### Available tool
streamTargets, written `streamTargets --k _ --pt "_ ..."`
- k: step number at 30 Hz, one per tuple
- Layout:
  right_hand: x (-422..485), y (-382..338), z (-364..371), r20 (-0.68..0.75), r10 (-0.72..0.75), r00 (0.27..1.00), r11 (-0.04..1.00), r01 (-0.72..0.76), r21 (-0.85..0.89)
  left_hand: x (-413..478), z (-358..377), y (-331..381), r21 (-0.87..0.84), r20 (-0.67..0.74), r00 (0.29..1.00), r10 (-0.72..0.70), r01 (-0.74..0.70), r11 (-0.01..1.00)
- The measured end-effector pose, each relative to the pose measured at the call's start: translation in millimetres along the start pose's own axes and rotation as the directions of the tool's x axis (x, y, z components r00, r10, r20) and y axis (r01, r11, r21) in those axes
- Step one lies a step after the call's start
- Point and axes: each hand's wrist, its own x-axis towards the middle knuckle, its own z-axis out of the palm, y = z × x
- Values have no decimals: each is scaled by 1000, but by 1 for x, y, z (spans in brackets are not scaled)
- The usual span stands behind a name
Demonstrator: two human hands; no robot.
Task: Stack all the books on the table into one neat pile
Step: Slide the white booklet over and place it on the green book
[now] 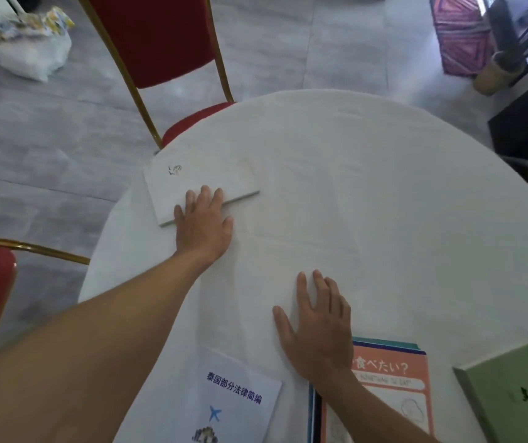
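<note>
White-clothed round desk (368, 174): left hand (203, 223) lies flat, unclenched, on the far white hardcover book (192, 183); right hand (317, 327) rests released beside the orange paperback (393, 375). Next, probably, drag the white one toward the near books.

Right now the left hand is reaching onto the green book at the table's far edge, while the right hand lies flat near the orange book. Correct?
Not quite. In the head view the left hand reaches onto the white book, not a green one. The right hand does lie flat near the orange book.

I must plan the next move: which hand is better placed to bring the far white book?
Left. The left hand already lies flat on the white book's near edge; the right hand rests nearer, beside the orange book.
</note>
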Motion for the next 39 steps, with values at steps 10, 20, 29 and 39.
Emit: streamTargets --k 10,20,29,39 --pt "0 2 -2 1 10 1000 999 -10 37 -42 7 4 314 -78 947 311 -273 909" --pt "-5 8 -11 69 -17 997 989 7 146 -64 -6 4 392 7 907 421 -390 833" --pt "-7 8 -9 44 -23 999 990 17 140 -78 14 -2 -3 25 950 312 -312 950" --pt "-5 4 -13 29 27 999 981 -32 190 -96 21 -42 -98 -154 904 399 -415 904"
